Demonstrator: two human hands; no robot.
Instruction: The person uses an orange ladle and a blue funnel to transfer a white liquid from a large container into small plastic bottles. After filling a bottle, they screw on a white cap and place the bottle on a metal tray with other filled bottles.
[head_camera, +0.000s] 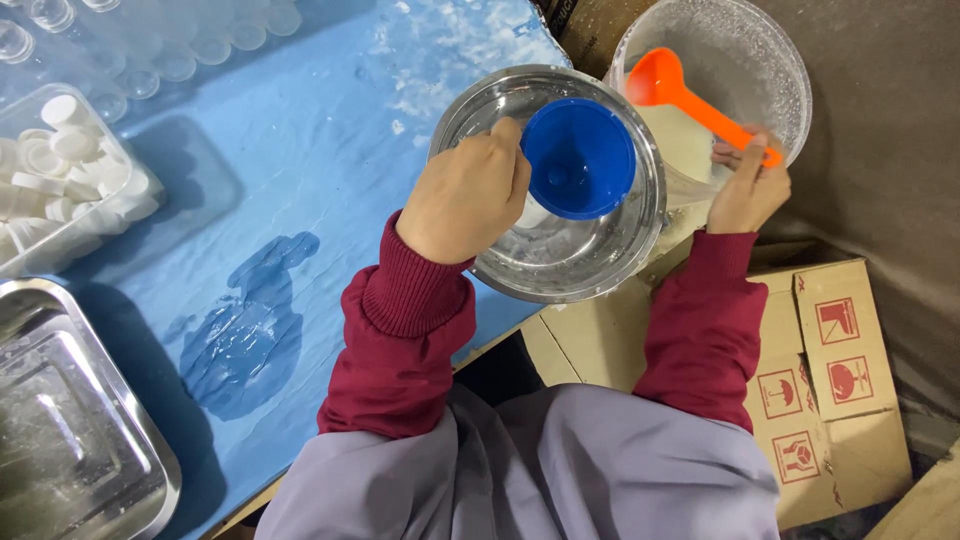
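The left hand is curled shut around something small and white just below the blue funnel; only a sliver of that white thing shows under the fingers, so it may be a small bottle, but the view does not settle it. The funnel sits right beside the hand, its rim touching the fingertips, mouth up, inside the steel bowl. The bowl stands at the edge of the blue desk and holds a thin film of whitish residue at its bottom.

The right hand pinches the end of the handle of an orange scoop, whose cupped head is raised over the clear plastic tub just beyond the bowl. The tub holds a pale, creamy white substance in its lower part.

Far left on the desk, a clear box is filled with white caps. Rows of clear empty bottles lie along the top edge. A steel tray sits at the lower left corner. A cardboard carton stands beneath the right arm.
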